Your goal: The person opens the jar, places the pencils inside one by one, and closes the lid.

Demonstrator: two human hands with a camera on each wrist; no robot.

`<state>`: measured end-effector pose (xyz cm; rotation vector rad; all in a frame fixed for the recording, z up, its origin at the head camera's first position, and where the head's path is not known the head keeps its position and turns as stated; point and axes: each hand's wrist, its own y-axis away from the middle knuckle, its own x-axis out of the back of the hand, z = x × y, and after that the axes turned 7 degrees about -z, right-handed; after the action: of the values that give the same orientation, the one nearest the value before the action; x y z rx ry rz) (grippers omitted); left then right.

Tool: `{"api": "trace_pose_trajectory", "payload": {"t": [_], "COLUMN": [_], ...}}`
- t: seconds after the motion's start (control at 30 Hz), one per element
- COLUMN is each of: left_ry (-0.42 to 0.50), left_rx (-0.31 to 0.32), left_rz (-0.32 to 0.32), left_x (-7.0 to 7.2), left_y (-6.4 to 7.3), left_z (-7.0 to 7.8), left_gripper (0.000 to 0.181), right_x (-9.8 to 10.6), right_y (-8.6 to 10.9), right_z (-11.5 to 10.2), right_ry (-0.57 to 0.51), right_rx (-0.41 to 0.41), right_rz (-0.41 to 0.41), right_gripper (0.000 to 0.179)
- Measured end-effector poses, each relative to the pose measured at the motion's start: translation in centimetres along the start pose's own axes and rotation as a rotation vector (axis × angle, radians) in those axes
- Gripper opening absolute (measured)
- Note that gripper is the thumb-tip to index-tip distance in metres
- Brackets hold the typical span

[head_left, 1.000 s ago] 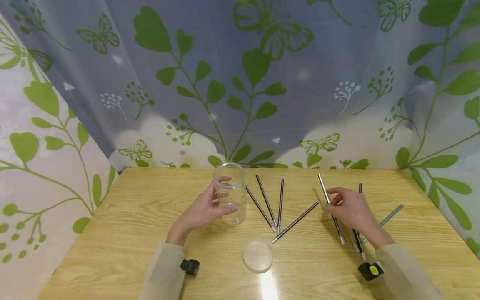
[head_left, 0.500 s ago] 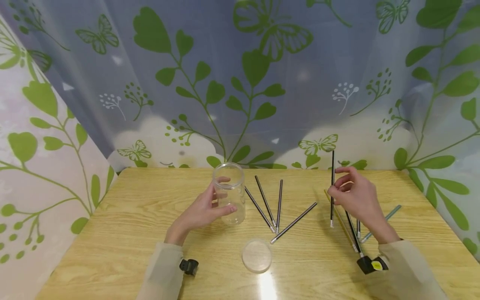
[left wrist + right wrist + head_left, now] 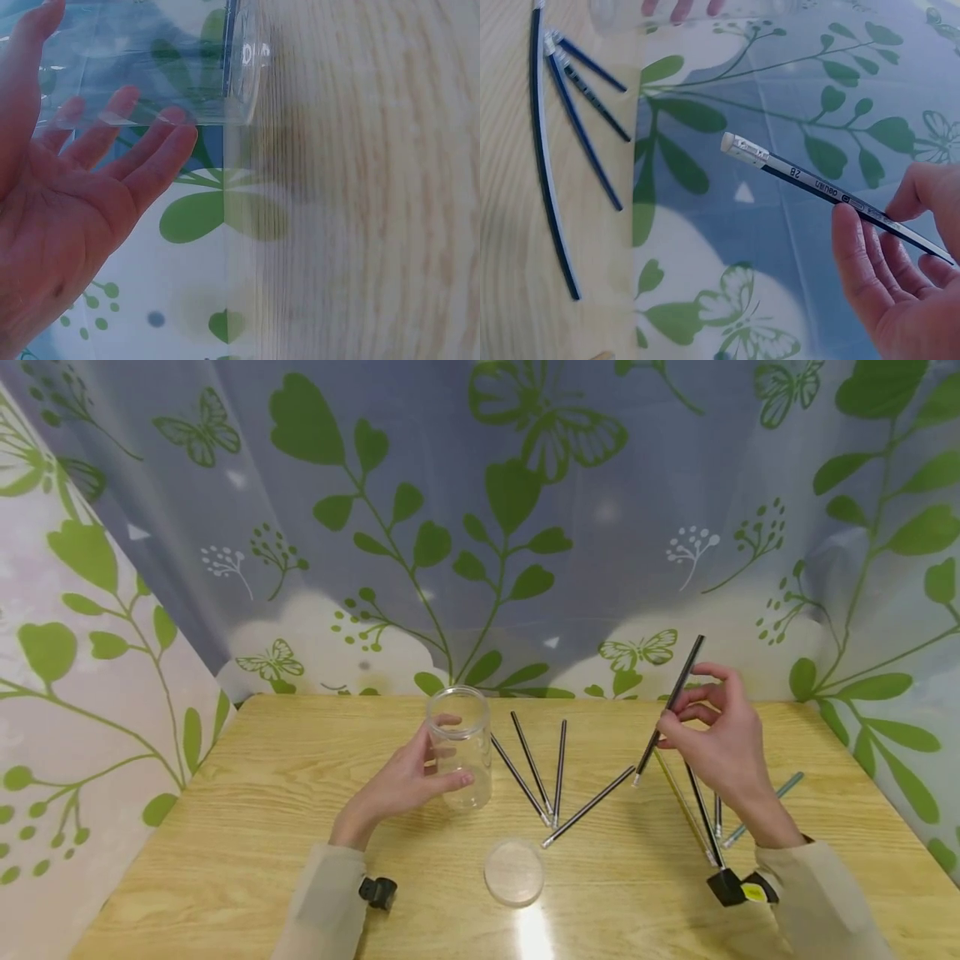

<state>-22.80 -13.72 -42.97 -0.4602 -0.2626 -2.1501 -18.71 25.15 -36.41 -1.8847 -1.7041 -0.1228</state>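
Observation:
In the head view my left hand (image 3: 405,785) grips a clear, open-topped jar (image 3: 477,756) standing upright, its fingers behind the wall and the thumb in front. The left wrist view shows the jar's base (image 3: 251,67) by the wood. My right hand (image 3: 720,735) pinches a dark pencil (image 3: 684,681) between thumb and fingers, raised above the table. That pencil (image 3: 802,174) shows a white eraser and "2B" in the right wrist view. Several dark pencils (image 3: 588,806) lie fanned out right of the jar, and a clear round lid (image 3: 514,872) lies in front.
Under my right forearm lie a yellow pencil (image 3: 684,806), a dark pencil (image 3: 703,814) and a teal pencil (image 3: 787,787), with another dark one partly hidden. The wooden table (image 3: 247,810) meets a patterned curtain (image 3: 397,610) at its back edge.
My right hand has lifted the dark pencil off the right-hand group, swung it upright, then tilted its eraser end toward the left. The left hand and jar have stayed put.

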Motion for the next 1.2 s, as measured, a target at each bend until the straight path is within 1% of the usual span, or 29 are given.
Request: {"api": "trace_pose_trajectory", "payload": {"t": [0.13, 0.23, 0.57, 0.77, 1.0, 1.2], "left_ry": [-0.006, -0.008, -0.003, -0.002, -0.007, -0.004], "left_rx": [-0.002, -0.001, 0.007, 0.011, 0.018, 0.012], "left_rz": [0.004, 0.007, 0.017, 0.019, 0.021, 0.016], "left_x": [0.0, 0.1, -0.1, -0.1, 0.0, 0.0], "left_y": [0.1, 0.1, 0.2, 0.3, 0.3, 0.2], "left_z": [0.0, 0.0, 0.0, 0.1, 0.0, 0.0], "left_gripper": [0.074, 0.076, 0.083, 0.082, 0.079, 0.078], "right_x": [-0.3, -0.5, -1.0, -1.5, -2.3, -3.2], "right_y": [-0.3, -0.6, -1.0, -1.0, -1.3, -1.6], "right_z": [-0.8, -1.4, -2.9, -3.5, -4.3, -5.0], "right_ry": [-0.082, -0.161, -0.333, -0.361, -0.432, -0.46], "right_rx": [0.015, 0.024, 0.075, 0.079, 0.091, 0.094], "right_rz": [0.013, 0.017, 0.019, 0.013, 0.006, 0.005], "right_gripper": [0.063, 0.068, 0.082, 0.088, 0.088, 0.087]}}
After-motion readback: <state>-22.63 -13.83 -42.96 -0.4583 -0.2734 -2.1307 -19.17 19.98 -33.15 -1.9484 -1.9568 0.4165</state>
